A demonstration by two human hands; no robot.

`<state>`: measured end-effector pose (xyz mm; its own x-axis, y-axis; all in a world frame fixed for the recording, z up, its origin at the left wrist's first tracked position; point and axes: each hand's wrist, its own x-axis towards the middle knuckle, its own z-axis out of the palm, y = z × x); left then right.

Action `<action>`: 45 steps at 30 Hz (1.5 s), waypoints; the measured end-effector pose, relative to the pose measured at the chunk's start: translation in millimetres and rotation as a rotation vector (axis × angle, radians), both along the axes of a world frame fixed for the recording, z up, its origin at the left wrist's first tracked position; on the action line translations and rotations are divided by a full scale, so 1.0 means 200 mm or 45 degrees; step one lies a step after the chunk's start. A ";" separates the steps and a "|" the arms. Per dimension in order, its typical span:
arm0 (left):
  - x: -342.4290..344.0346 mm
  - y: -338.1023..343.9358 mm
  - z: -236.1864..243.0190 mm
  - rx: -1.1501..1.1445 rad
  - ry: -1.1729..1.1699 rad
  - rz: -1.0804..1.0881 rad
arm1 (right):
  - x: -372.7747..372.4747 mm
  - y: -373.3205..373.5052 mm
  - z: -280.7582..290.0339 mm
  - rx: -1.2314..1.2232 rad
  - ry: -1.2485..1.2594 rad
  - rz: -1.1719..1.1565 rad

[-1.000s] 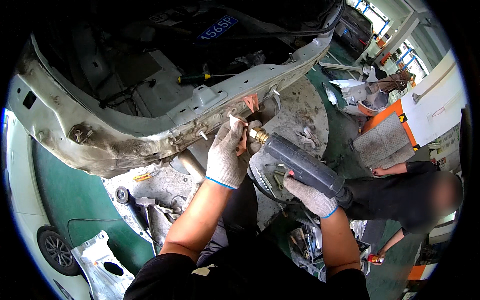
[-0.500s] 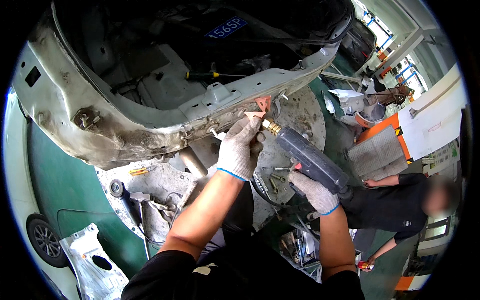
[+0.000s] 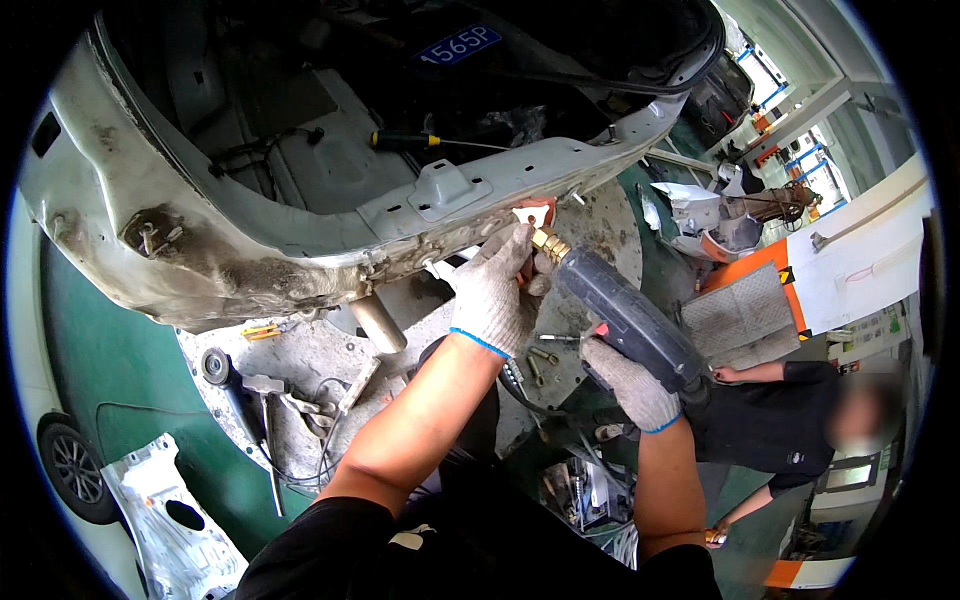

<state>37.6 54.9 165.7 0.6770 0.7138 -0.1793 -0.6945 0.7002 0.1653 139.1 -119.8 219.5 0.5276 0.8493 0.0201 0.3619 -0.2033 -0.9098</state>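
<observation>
The bare rear panel (image 3: 430,245) of a grey car body, scuffed and dirty, curves across the view in front of me. At its lower edge my gloved left hand (image 3: 492,295) has its fingers closed around a small reddish bracket (image 3: 534,213), pressed near the panel. Parts of the bracket are hidden by the fingers. My gloved right hand (image 3: 632,385) grips a black gun-shaped power tool (image 3: 632,312) by its handle. The tool's brass tip (image 3: 549,243) points at the bracket, close beside my left fingertips; whether it touches cannot be made out.
Under the car, a round worn platform (image 3: 410,375) carries an angle grinder (image 3: 228,392), a hammer (image 3: 264,384) and bolts (image 3: 538,370). A screwdriver (image 3: 405,141) lies inside the car's boot. On the right stands another person (image 3: 770,415). A cut metal panel (image 3: 170,525) lies at lower left.
My left hand has shifted slightly right, and the bracket has turned so its upper part faces me more. The tool's tip is nearer the bracket. The whole view has shifted a little.
</observation>
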 end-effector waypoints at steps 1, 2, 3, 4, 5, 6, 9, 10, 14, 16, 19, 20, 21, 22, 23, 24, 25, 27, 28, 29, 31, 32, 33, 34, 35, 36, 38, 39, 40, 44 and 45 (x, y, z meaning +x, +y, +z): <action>0.00 0.01 0.01 -0.013 0.020 -0.008 | 0.00 0.01 0.00 -0.029 -0.004 -0.019; 0.00 0.01 0.01 -0.026 0.038 -0.018 | 0.00 0.01 0.01 -0.058 -0.009 -0.039; -0.01 0.02 0.02 -0.039 0.056 -0.028 | 0.00 0.02 0.02 -0.088 -0.014 -0.059; -0.01 0.02 0.02 -0.037 0.062 -0.032 | 0.00 0.03 0.02 -0.079 -0.028 -0.041; -0.01 0.02 0.02 -0.034 0.071 -0.037 | 0.00 0.02 0.03 -0.070 -0.038 -0.023; 0.00 0.02 0.02 -0.031 0.080 -0.042 | 0.00 0.02 0.03 -0.061 -0.049 -0.005; 0.03 0.03 -0.01 -0.034 0.058 -0.031 | -0.02 0.03 0.06 -0.107 -0.012 -0.051; 0.04 0.02 -0.04 0.008 0.024 -0.019 | -0.02 0.03 0.06 -0.100 -0.006 -0.054; 0.04 0.03 -0.08 0.075 -0.050 0.007 | -0.04 0.06 0.06 -0.063 0.003 -0.050; 0.04 0.04 -0.07 0.025 -0.020 0.000 | -0.03 0.06 0.04 -0.061 -0.013 -0.051; 0.03 0.04 -0.03 -0.059 0.023 -0.037 | 0.00 0.05 0.01 -0.097 -0.013 -0.102; 0.03 0.04 -0.04 -0.046 0.010 -0.045 | 0.01 0.03 -0.01 -0.097 0.022 -0.129; 0.03 0.04 -0.04 -0.034 -0.003 -0.053 | 0.02 0.02 -0.03 -0.097 0.058 -0.156; 0.03 0.04 -0.03 -0.028 0.008 -0.052 | 0.02 0.03 -0.02 -0.121 0.094 -0.167; 0.02 0.04 -0.02 -0.026 0.017 -0.049 | 0.02 0.03 0.01 -0.149 0.130 -0.178; 0.02 0.04 -0.02 -0.024 0.027 -0.047 | 0.01 0.04 0.04 -0.184 0.118 -0.179; 0.02 0.04 -0.04 0.003 -0.017 -0.053 | 0.00 0.05 0.07 -0.219 0.106 -0.180; 0.03 0.04 -0.09 0.060 -0.101 -0.061 | -0.02 0.08 0.12 -0.303 -0.012 -0.156; 0.03 0.04 -0.10 0.062 -0.075 -0.057 | -0.01 0.09 0.13 -0.287 -0.065 -0.128; 0.02 0.04 -0.09 0.060 -0.050 -0.059 | -0.01 0.08 0.13 -0.275 -0.117 -0.103; 0.01 0.03 -0.07 0.075 -0.046 -0.064 | -0.01 0.07 0.11 -0.213 -0.126 -0.077; 0.00 0.03 -0.06 0.093 -0.072 -0.071 | -0.01 0.06 0.11 -0.161 -0.088 -0.081; 0.00 0.03 -0.06 0.109 -0.098 -0.078 | -0.01 0.05 0.10 -0.110 -0.050 -0.084; 0.01 0.04 -0.06 0.115 -0.097 -0.076 | 0.01 0.04 0.09 -0.124 -0.262 0.002; 0.01 0.04 -0.07 0.122 -0.095 -0.071 | 0.04 0.02 0.08 -0.137 -0.474 0.092; 0.01 0.04 -0.07 0.128 -0.094 -0.067 | 0.06 0.02 0.08 -0.148 -0.685 0.184; 0.01 0.04 -0.08 0.118 -0.104 -0.065 | 0.01 0.04 0.11 -0.170 -0.305 0.006; 0.01 0.04 -0.09 0.116 -0.110 -0.064 | 0.00 0.04 0.11 -0.181 -0.230 -0.037; 0.01 0.04 -0.08 0.112 -0.093 -0.076 | 0.00 0.04 0.12 -0.191 -0.158 -0.081; 0.00 0.04 -0.06 0.089 -0.086 -0.089 | 0.02 0.05 0.11 -0.275 -0.266 -0.070; 0.00 0.05 -0.06 0.078 -0.104 -0.083 | 0.01 0.06 0.13 -0.306 -0.281 -0.067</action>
<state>37.7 64.1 152.9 0.7330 0.6756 -0.0795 -0.6606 0.7348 0.1540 141.6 -107.7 244.6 0.5759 0.8154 -0.0587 0.5282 -0.4259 -0.7346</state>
